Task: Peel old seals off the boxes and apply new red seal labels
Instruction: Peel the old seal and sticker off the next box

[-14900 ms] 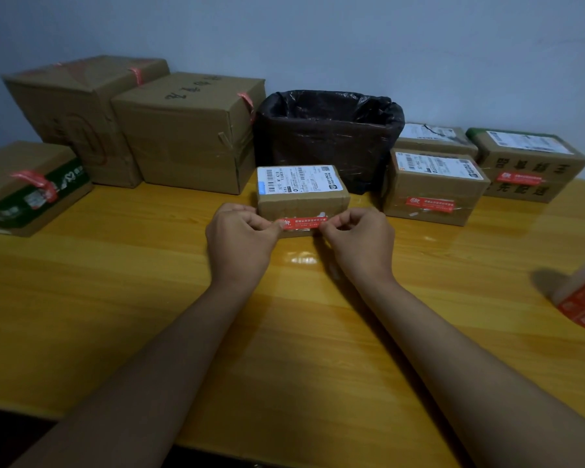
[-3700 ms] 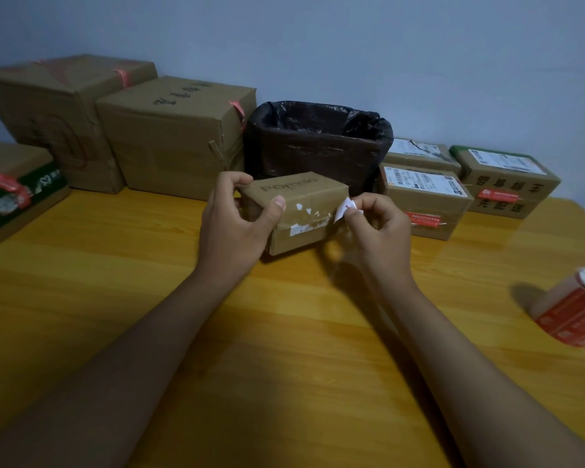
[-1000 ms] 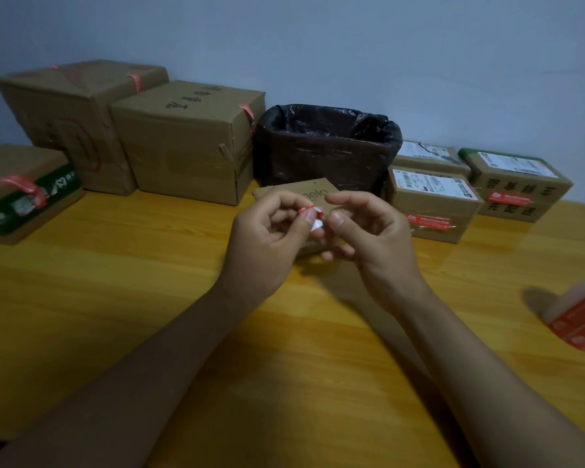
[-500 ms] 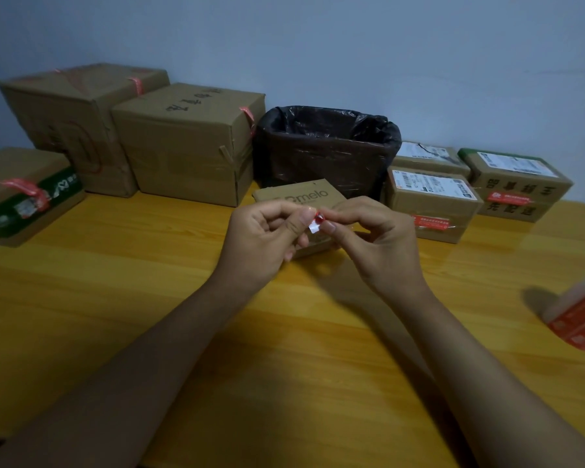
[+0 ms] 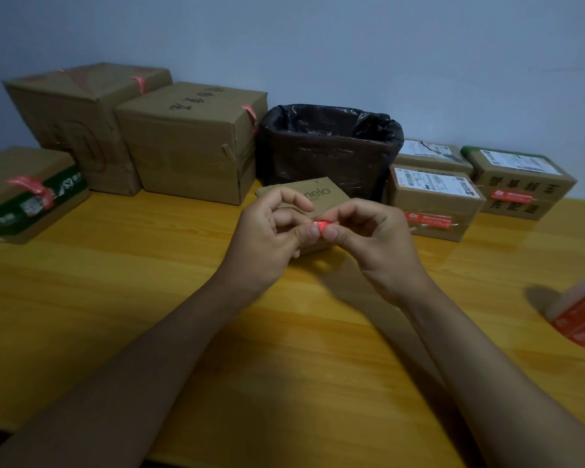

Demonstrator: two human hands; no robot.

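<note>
Red scrap of old seal (image 5: 321, 226) pinched between left hand (image 5: 271, 241) and right hand (image 5: 368, 241), both grips pressed together, just before lined bin (image 5: 331, 146). Advised: ball tight, drop in bin.

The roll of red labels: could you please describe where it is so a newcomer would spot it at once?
Start at the black-lined bin against the wall, then look right and toward the near edge of the wooden table. The roll of red labels lies alone there, cut by the frame; unlike the cardboard boxes, it is round.
</note>
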